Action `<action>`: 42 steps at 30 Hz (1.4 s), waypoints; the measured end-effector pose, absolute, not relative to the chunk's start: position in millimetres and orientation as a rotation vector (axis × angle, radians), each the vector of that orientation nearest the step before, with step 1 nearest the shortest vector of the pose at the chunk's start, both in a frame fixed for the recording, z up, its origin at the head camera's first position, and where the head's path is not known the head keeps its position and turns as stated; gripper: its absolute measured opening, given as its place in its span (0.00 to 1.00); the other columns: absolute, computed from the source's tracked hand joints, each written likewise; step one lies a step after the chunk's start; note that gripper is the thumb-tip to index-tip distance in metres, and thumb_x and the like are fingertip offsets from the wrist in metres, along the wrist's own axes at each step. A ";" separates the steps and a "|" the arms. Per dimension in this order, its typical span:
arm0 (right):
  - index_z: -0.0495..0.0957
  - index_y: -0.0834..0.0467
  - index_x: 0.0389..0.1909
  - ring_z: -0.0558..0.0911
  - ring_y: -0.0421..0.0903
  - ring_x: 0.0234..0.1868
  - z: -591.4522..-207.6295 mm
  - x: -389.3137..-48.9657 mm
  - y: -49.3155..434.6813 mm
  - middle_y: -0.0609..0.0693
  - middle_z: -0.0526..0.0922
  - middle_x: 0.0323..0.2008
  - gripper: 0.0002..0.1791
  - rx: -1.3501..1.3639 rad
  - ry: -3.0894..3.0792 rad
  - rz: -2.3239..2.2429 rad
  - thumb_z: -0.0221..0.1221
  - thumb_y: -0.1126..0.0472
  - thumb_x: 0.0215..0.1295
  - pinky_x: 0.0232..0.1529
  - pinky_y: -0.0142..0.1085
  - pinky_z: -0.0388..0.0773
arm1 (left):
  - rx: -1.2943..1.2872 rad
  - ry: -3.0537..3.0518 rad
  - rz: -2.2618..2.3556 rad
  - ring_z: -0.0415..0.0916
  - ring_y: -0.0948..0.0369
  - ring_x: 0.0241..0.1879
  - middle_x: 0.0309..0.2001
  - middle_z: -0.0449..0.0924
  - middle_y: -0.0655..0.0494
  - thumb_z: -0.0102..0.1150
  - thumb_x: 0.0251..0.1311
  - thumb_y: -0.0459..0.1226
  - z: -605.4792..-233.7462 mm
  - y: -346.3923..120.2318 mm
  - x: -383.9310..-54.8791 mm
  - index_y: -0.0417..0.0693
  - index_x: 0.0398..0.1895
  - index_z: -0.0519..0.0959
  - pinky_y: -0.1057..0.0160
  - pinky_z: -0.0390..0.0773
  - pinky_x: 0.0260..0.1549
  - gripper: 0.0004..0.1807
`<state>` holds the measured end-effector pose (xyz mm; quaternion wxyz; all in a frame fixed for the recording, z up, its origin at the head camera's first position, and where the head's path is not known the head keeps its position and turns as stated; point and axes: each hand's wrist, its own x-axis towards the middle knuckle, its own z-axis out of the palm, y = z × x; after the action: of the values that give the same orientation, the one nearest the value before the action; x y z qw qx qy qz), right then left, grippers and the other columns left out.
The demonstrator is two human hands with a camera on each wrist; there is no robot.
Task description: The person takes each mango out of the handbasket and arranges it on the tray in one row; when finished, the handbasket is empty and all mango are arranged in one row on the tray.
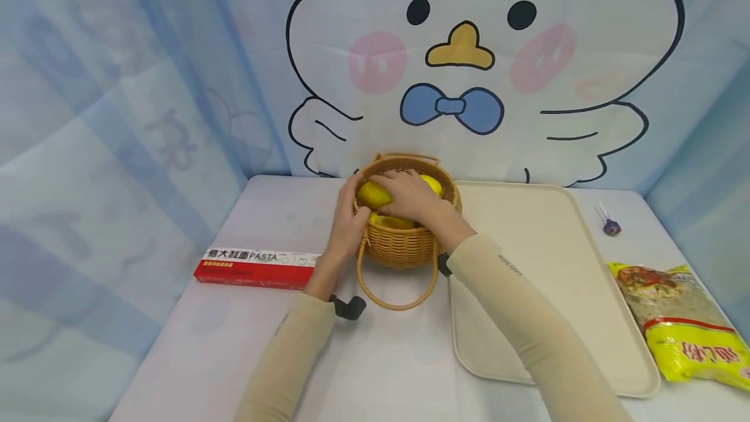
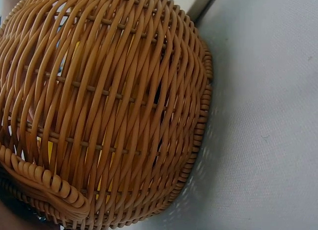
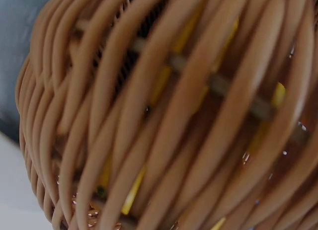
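Yellow fruit (image 1: 375, 195), rounded and lemon-like, lies at the left side of the wicker basket's mouth, just inside the rim. Right hand (image 1: 413, 195) reaches down into the basket and grips this fruit, fingers over its top; part of the hold is hidden.

Wicker basket (image 1: 404, 247) stands on the table, mouth up. More yellow inside: a brighter piece (image 1: 432, 184) behind the right hand, another patch (image 1: 391, 221) below it near the front rim. Exact count cannot be told. Both wrist views show the weave close up, with slivers of yellow through the gaps.

Left hand (image 1: 349, 221) touches the basket's left rim, thumb near the front; cannot tell whether its fingers curl round the edge. Looped handle (image 1: 395, 308) hangs forward from the basket toward the person.

Outward: cream tray (image 1: 527, 318), just right of the basket, partly under the right forearm. Red-and-white pasta box (image 1: 254, 270) lies left, its right end behind the left wrist. Yellow-ended noodle bag (image 1: 685, 324) lies beside the tray's right edge, its contents pale through the clear part. Small wrapped lollipop (image 1: 612, 227) rests beyond it, on the table (image 1: 398, 370).
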<state>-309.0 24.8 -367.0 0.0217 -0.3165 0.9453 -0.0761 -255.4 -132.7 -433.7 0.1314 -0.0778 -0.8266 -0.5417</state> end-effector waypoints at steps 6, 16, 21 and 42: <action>0.63 0.50 0.74 0.65 0.56 0.74 -366.8 -309.9 27.0 0.55 0.67 0.73 0.36 -0.972 2.930 -0.263 0.61 0.51 0.66 0.76 0.56 0.54 | -0.245 -2.378 -1.571 0.47 0.61 0.78 0.79 0.47 0.65 0.42 0.60 0.36 -433.9 -128.2 -256.0 0.60 0.78 0.54 0.49 0.51 0.77 0.39; 0.66 0.53 0.72 0.68 0.57 0.71 -365.7 -311.0 32.3 0.56 0.68 0.71 0.34 -1.000 2.906 -0.410 0.61 0.58 0.65 0.74 0.50 0.62 | -0.240 -2.383 -1.585 0.47 0.62 0.78 0.79 0.47 0.67 0.42 0.59 0.36 -434.9 -123.3 -256.1 0.63 0.78 0.53 0.49 0.52 0.77 0.40; 0.68 0.55 0.70 0.70 0.56 0.69 -357.1 -308.8 35.5 0.56 0.70 0.70 0.32 -1.024 2.917 -0.439 0.61 0.59 0.64 0.70 0.48 0.67 | -0.233 -2.394 -1.578 0.47 0.63 0.78 0.79 0.47 0.65 0.41 0.59 0.37 -433.4 -122.9 -255.9 0.64 0.78 0.52 0.51 0.52 0.77 0.40; 0.70 0.55 0.70 0.66 0.56 0.72 -324.0 -287.3 77.6 0.56 0.69 0.71 0.32 -1.133 2.962 -0.529 0.62 0.60 0.63 0.73 0.50 0.64 | -0.176 -2.396 -1.635 0.49 0.59 0.78 0.80 0.46 0.60 0.41 0.59 0.37 -434.0 -129.8 -253.4 0.67 0.78 0.52 0.47 0.53 0.76 0.40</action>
<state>-287.3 77.6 -324.0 -0.0370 -0.3522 0.9206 -0.1645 -253.4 -129.8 -434.0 0.1175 -0.0603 -0.8187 -0.5589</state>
